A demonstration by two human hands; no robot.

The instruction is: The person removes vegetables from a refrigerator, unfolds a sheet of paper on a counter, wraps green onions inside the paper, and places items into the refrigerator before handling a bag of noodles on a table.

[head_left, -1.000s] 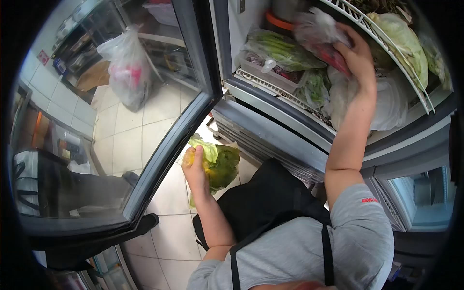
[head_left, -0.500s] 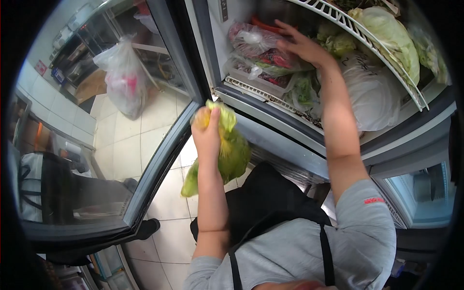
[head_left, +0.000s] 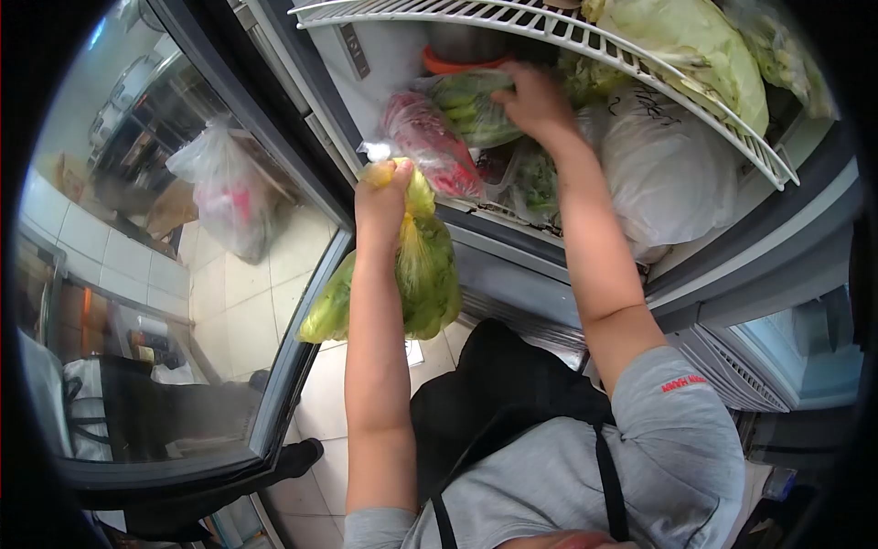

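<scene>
A yellow-green bag of leafy greens [head_left: 425, 274] hangs from my left hand [head_left: 382, 197], which is closed round its gathered top in front of the fridge opening. Inside the fridge, my right hand [head_left: 535, 99] has its fingers on a clear bag of long green vegetables [head_left: 476, 110]. To the left of that bag lies a bag with red contents [head_left: 432, 146], near the shelf's front edge. A big white plastic bag [head_left: 668, 174] sits to the right of my right forearm.
A curved white wire shelf [head_left: 549, 27] with a pale cabbage [head_left: 704, 55] is above. The open glass door [head_left: 315, 302] stands at the left. A dark-shod foot [head_left: 300, 457] of another person shows below it. An orange-rimmed container [head_left: 462, 64] is at the back.
My left hand has raised the greens toward the shelf. My right hand let go of the red-filled bag and moved to the green vegetables. The red-filled bag now lies at the left. The view has shifted.
</scene>
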